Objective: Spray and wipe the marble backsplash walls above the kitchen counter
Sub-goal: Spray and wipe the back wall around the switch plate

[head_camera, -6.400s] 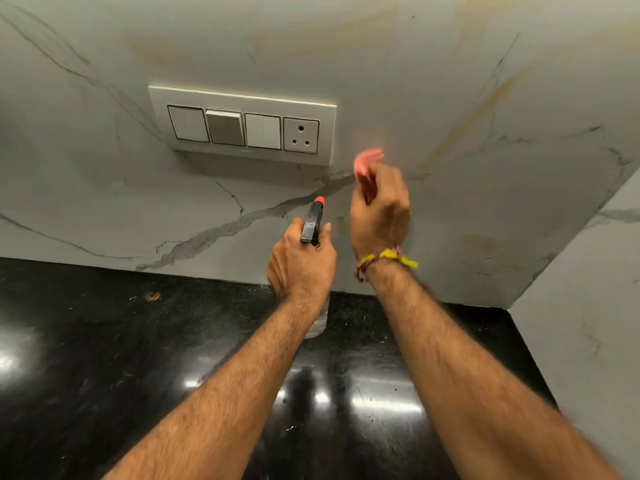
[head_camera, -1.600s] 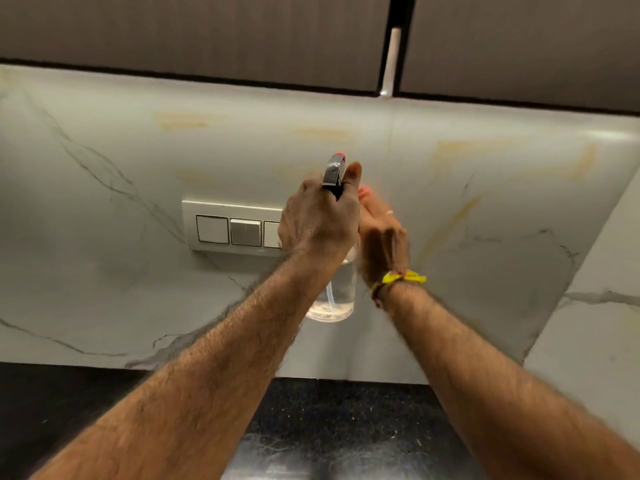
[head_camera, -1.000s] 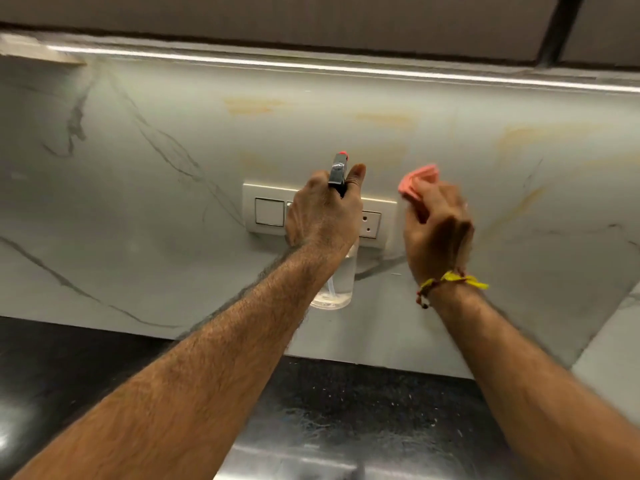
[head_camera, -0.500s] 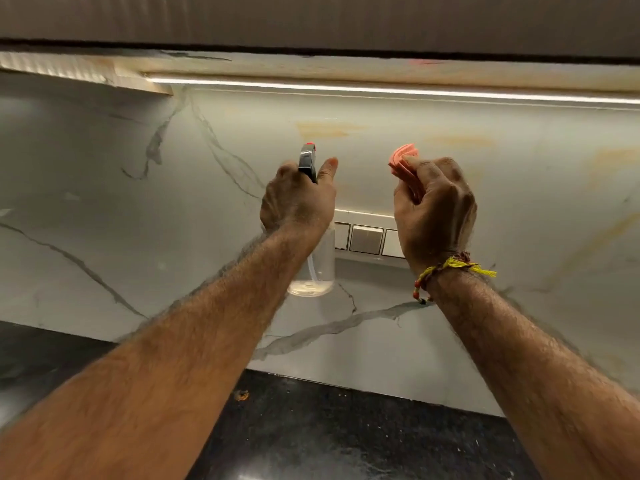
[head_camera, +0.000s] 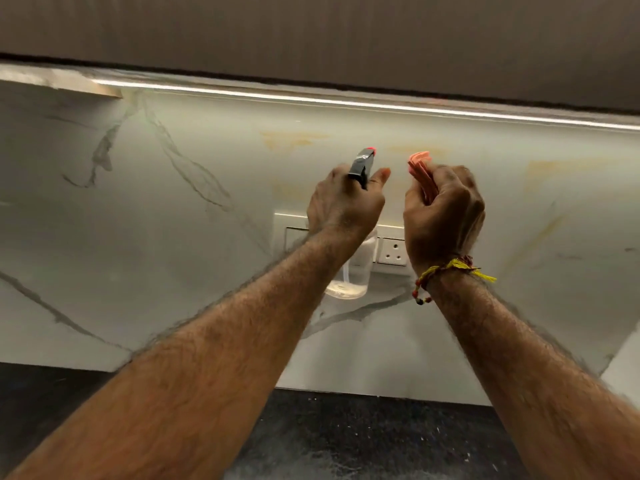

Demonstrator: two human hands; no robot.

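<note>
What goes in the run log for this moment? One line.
left hand: grips spray bottle | right hand: holds pink cloth | backsplash: facing

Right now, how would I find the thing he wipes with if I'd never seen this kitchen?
Start at the marble wall under the light strip. Two raised hands are in front of it; the right hand, the one with a yellow wrist thread, grips the cloth. It is pink and folded, unlike the clear spray bottle in the left hand.

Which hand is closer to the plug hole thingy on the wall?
Right. The right hand overlaps the white three-pin wall socket; the left hand, gripping the clear spray bottle, sits further left.
</note>
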